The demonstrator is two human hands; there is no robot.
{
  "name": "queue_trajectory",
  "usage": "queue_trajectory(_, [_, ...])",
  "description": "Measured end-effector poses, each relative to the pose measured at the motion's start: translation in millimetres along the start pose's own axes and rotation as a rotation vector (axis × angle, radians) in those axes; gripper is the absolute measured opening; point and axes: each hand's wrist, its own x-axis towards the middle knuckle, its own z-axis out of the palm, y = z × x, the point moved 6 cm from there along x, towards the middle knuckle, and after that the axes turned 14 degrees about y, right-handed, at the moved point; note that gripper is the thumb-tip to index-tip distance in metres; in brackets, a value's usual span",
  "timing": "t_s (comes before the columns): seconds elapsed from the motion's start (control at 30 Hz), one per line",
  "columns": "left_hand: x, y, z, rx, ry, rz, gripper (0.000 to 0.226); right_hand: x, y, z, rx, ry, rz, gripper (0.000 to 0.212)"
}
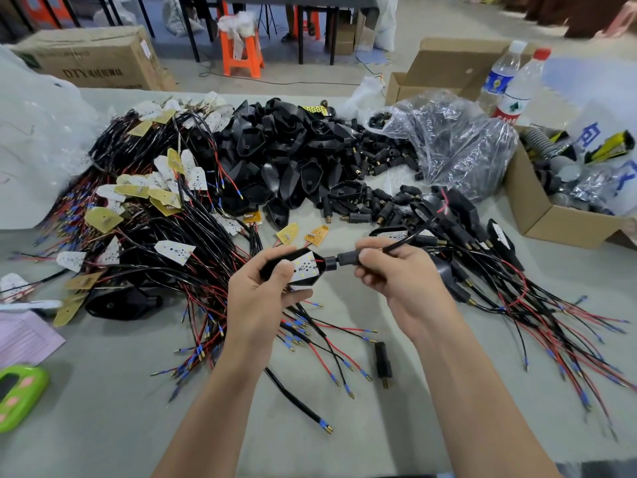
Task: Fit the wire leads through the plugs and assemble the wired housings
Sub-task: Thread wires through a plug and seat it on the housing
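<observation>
- We are holding the housing (272, 263) in our left hand (258, 294). The fingers are curling under the shell and the thumb is pressing on the edge of its face, so the open side is facing up where we can look into it.
- Our right hand (396, 281) is gripping the plug (346, 258) with the fingers wrapping round its body. It is lining the plug up end to end with the housing's round neck. The two are touching or all but touching, and we cannot tell whether the plug is seated.
- We are holding both parts up above the table (120, 391), near its middle and between the heaps. We are judging that this lets the trailing wire hang free instead of snagging.
- The lead (410, 238) is coming out from behind the right hand's fingers and looping up and off to the right. We are taking this to mean it is already running through the plug.
- The housing is showing as a black pointed shell. A white board (305, 270) dotted with small yellow spots is filling its open face, and a short red wire (319, 261) is showing between board and neck.
- Stock is lying within reach. Wired boards (155, 201) are heaping up on the left, empty shells (275, 157) are lying ahead and loose plugs (379, 160) beyond them. What we are judging to be finished pieces (465, 219) are lying on the right.
</observation>
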Motion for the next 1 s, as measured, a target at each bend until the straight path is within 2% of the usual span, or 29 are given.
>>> queue_trajectory(0.1, [-0.6,-1.0,-4.2,0.049,-0.017,-0.011,0.029,-1.8,2.2,-3.0,0.023,-0.064,-0.009,0.028])
queue_trajectory(0.2, [-0.2,-2.2,-7.1,0.058,-0.039,-0.015,0.022,-5.2,3.7,-3.4,0.041,-0.141,-0.030,0.029])
queue_trajectory(0.33, [-3.6,-1.8,-5.4,0.021,-0.054,-0.034,0.026,-6.3,3.6,-5.0,0.102,-0.167,-0.032,0.032])
queue_trajectory(0.53, [-6.8,-5.2,-2.2,-0.002,0.012,-0.045,0.040,-10.8,0.8,-1.2,0.162,-0.236,-0.032,0.053])
queue_trajectory(0.67, [-8.4,-3.3,-0.6,0.011,0.005,-0.021,0.032,-10.9,2.3,-1.1,0.206,-0.271,-0.021,0.057])
queue_trajectory(0.73, [-8.0,-0.8,-1.2,0.027,-0.004,0.006,0.025,-11.9,1.6,-1.8,0.218,-0.323,-0.013,0.051])
queue_trajectory(0.8, [-7.2,1.5,-2.0,0.029,0.003,0.027,0.022,-12.8,0.9,-2.9,0.259,-0.359,0.009,0.036])
queue_trajectory(0.9, [-5.1,5.1,-3.8,0.018,0.012,0.042,0.025,-12.8,1.7,-5.3,0.299,-0.353,0.015,0.020])
queue_trajectory(1.0, [-3.2,8.7,-3.2,0.039,-0.051,0.061,0.030,-11.8,2.3,-7.0,0.295,-0.325,0.002,0.014])
